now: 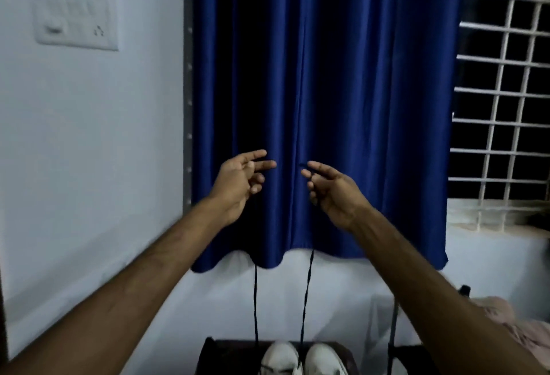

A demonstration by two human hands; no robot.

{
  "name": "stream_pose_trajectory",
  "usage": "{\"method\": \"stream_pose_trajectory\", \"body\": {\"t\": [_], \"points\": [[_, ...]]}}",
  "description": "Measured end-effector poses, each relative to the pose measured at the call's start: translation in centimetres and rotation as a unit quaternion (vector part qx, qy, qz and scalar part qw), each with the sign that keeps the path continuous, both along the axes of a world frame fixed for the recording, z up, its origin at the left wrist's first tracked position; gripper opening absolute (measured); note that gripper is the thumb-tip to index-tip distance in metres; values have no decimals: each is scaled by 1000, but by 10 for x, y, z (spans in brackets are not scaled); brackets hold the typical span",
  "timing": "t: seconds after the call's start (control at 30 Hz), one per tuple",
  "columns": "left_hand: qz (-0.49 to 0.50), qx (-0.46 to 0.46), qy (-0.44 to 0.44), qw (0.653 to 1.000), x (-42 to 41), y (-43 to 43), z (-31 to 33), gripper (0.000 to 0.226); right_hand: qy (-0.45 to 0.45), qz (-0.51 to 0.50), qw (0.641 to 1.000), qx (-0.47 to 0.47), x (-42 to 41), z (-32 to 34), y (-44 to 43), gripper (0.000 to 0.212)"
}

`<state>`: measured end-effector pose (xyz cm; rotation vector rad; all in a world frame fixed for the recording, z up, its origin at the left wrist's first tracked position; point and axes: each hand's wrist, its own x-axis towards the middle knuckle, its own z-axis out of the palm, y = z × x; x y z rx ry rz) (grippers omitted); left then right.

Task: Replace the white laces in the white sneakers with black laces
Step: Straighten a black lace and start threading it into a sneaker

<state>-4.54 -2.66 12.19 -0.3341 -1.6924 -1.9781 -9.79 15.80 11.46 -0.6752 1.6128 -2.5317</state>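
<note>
Two white sneakers stand side by side at the bottom edge, the left sneaker [279,356] and the right sneaker [323,358], toes pointing away from me. A black lace [306,294] rises from them in two long strands. My left hand [238,184] is raised high in front of the curtain and pinches the left strand's end between thumb and fingers. My right hand [330,188] pinches the other end at the same height. Against the dark curtain the upper parts of both strands are hard to see.
A blue curtain [327,91] hangs straight ahead. A white window grille [503,85] is at the right, a wall switch plate [76,21] at the upper left. The sneakers sit on a dark brown surface [235,356]. Pinkish cloth [512,324] lies at the lower right.
</note>
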Motion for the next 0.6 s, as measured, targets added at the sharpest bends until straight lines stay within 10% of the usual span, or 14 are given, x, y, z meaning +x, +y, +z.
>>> {"method": "stream_pose_trajectory", "body": {"t": [0.3,0.6], "points": [[-6,-65,62,996,3,13,21,47,238,-75,931,265,37,21,-31,20],[-58,-99,25,993,16,21,19,51,250,-118,935,221,34,8,-50,14]]}}
